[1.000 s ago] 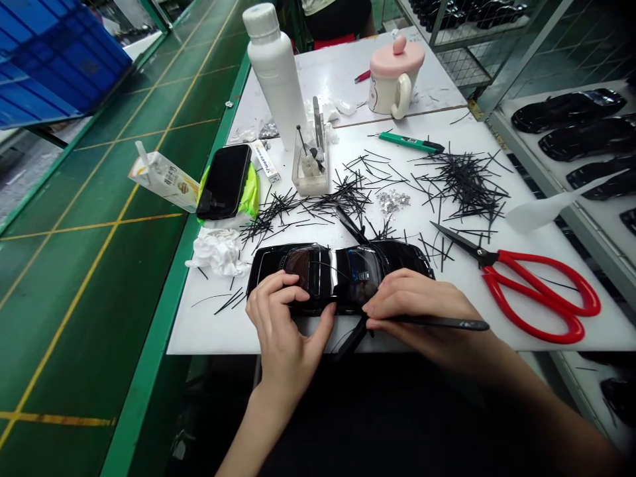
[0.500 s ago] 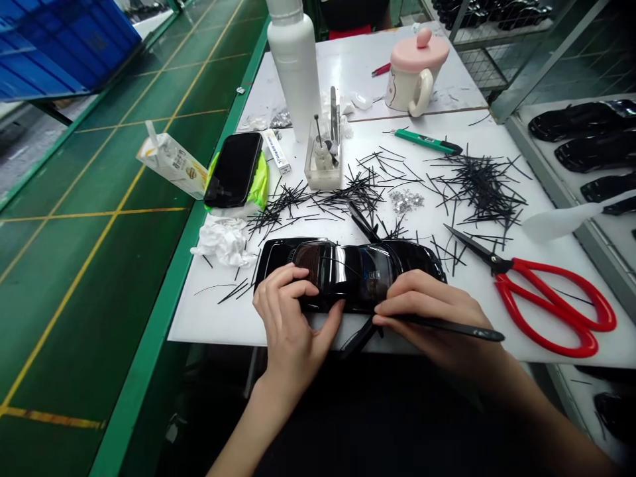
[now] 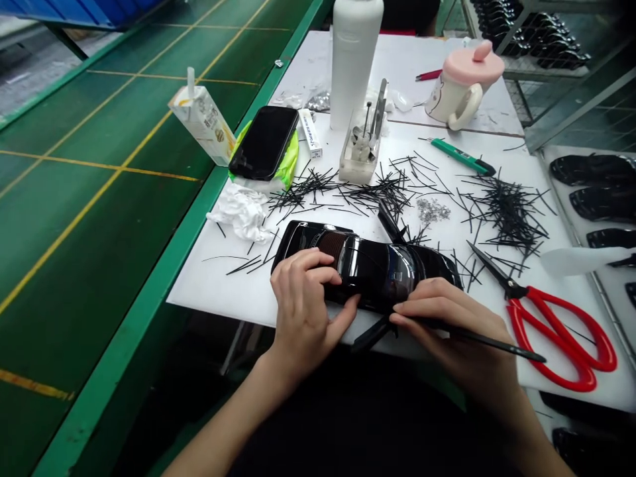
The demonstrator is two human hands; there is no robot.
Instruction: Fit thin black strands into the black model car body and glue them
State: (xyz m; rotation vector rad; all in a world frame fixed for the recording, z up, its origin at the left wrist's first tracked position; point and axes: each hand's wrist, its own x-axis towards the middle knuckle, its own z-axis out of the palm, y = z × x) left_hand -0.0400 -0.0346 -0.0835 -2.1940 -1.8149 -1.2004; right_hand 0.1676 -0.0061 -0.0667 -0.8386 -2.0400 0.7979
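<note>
Black model car lay on the white desk, long axis running left to right. The left hand closed its grip over the roof; the right hand, nearer the right end, pinched a thin black rod beside the near edge.

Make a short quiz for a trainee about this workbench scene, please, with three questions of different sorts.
1. What does the left hand hold? A) a glossy black model car body B) a black smartphone C) a green utility knife
2. True or false: the red-handled steel scissors lie to the right of the car.
3. What colour is the long thin pointed tool in the right hand?

Key: 1. A; 2. True; 3. Black
</note>
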